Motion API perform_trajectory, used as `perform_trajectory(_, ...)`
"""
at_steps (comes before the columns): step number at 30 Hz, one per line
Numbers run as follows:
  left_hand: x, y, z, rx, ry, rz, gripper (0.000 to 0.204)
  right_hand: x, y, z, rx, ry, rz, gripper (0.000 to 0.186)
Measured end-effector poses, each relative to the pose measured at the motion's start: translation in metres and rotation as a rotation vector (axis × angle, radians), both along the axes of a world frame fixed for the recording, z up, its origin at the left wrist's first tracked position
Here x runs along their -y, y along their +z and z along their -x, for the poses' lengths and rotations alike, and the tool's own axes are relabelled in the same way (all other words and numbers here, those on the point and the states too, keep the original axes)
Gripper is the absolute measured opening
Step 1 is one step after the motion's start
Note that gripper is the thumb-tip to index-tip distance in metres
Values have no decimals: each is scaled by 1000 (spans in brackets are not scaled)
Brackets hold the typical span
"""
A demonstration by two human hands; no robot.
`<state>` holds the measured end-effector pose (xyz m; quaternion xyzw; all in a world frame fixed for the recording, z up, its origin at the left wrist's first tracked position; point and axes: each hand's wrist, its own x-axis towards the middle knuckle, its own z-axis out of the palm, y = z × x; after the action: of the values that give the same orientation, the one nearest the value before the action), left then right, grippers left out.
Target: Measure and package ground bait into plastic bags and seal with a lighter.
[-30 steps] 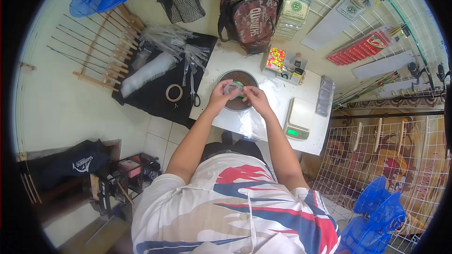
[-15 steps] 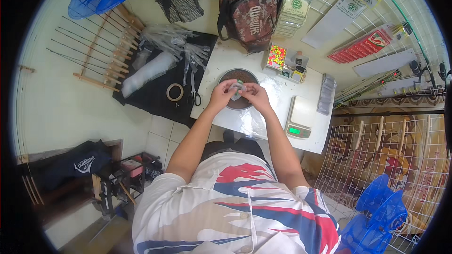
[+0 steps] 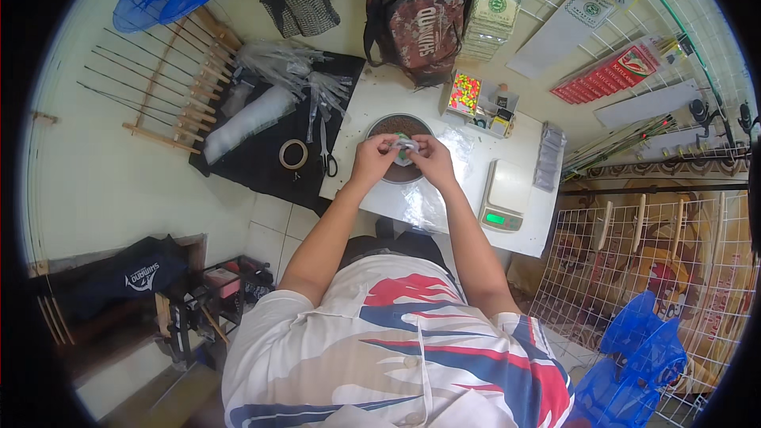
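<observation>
Both my hands meet over a round metal pan (image 3: 429,125) that holds brown pellets (image 3: 400,124). Between them is a small clear plastic bag (image 3: 405,145) with green and white print. My left hand (image 3: 376,158) pinches the bag's left side with its fingertips. On the other side my right hand (image 3: 432,160) pinches the bag's edge, its thumb close to the left one. What is inside the bag is too small to make out.
A digital scale (image 3: 505,194) with a lit display stands at the table's right. Behind it sits a tray (image 3: 514,103) beside colourful beads (image 3: 464,93). Scissors (image 3: 327,160), a tape roll (image 3: 293,154) and plastic bags (image 3: 255,123) lie left on black cloth. A camouflage backpack (image 3: 420,24) rests behind.
The bag has turned between my fingers, and more of its green print shows below them. My hands stay over the pan, with only small finger movements.
</observation>
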<state>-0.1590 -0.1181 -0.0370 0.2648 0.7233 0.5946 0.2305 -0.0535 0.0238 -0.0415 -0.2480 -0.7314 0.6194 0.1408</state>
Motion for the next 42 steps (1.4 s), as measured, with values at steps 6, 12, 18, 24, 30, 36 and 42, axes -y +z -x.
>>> perform_trajectory(6,0,2,2,-193,63,95,23,-4,-3,-1,60,-86,28,32)
perform_trajectory(12,-1,2,3,-370,38,237,27,-6,-4,-2,76,-46,-8,31)
perform_trajectory(18,6,3,19,341,-152,20,35,-11,6,-4,65,-5,95,28)
perform_trajectory(24,8,8,24,459,-166,-14,37,-12,6,-1,78,33,76,28)
perform_trajectory(30,0,9,16,441,0,30,33,-9,17,2,127,-7,36,22)
perform_trajectory(36,-4,4,11,146,43,50,30,-5,17,3,123,-2,-14,21)
perform_trajectory(42,-4,7,8,-53,-1,75,28,-6,14,0,44,23,-200,20)
